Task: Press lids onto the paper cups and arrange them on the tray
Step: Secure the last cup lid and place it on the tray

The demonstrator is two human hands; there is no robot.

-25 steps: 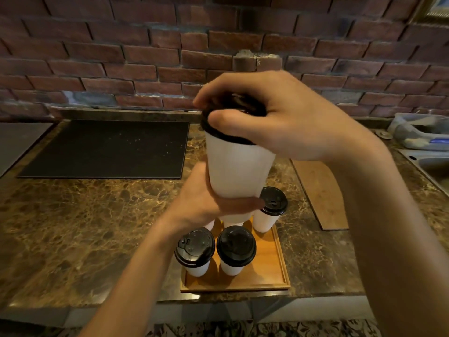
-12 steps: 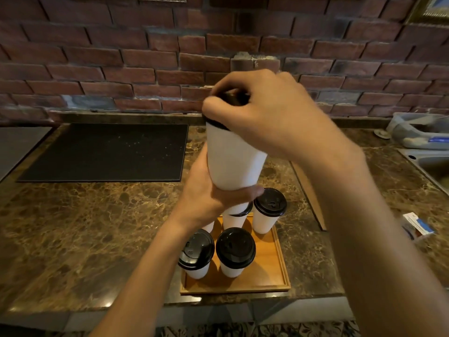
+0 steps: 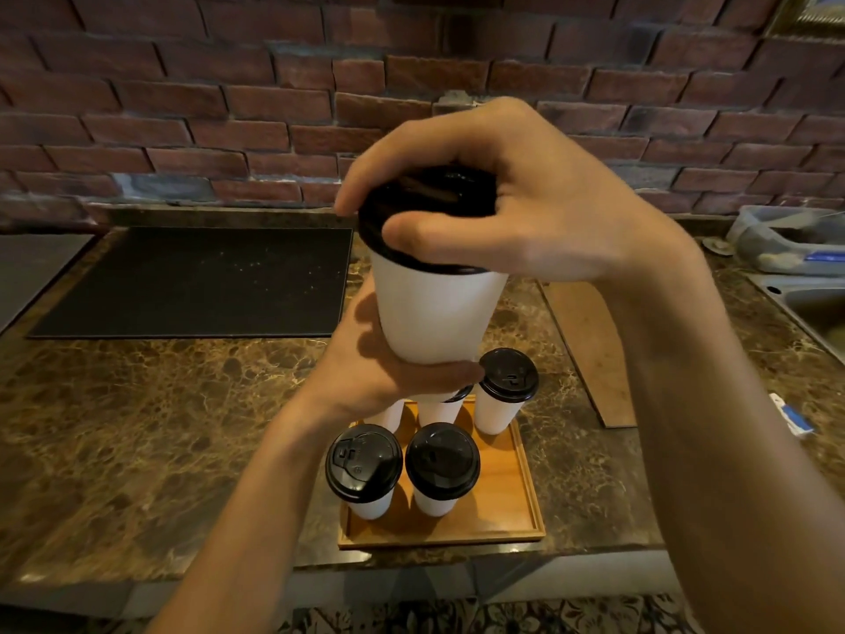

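Cup (image 3: 434, 313) number six, by my count, is held in the air above the tray (image 3: 521, 510), white and upright. Its black lid (image 3: 425, 217) is on the rim, though I cannot tell whether it is snapped home all round. The right hand (image 3: 526, 208) covers the lid from three o'clock, thumb and fingers clamped over its edge. The left hand (image 3: 379, 363) comes up from seven o'clock, fingers wrapped round the cup's base.

Below, at six o'clock from the held cup, three lidded cups show fully on the tray: the near-left cup (image 3: 363, 464), the near-middle cup (image 3: 442, 462) and the far-right cup (image 3: 507, 375). Two more white bodies (image 3: 439, 409) are half hidden behind the left hand. The tray's five-o'clock corner looks bare, probably the spot for this cup. What seems left is seating the lid and setting the cup down.

The tray sits at the desk's (image 3: 137, 427) near edge, with a black mat (image 3: 196, 281) at ten o'clock and a wooden board (image 3: 590, 340) at two.
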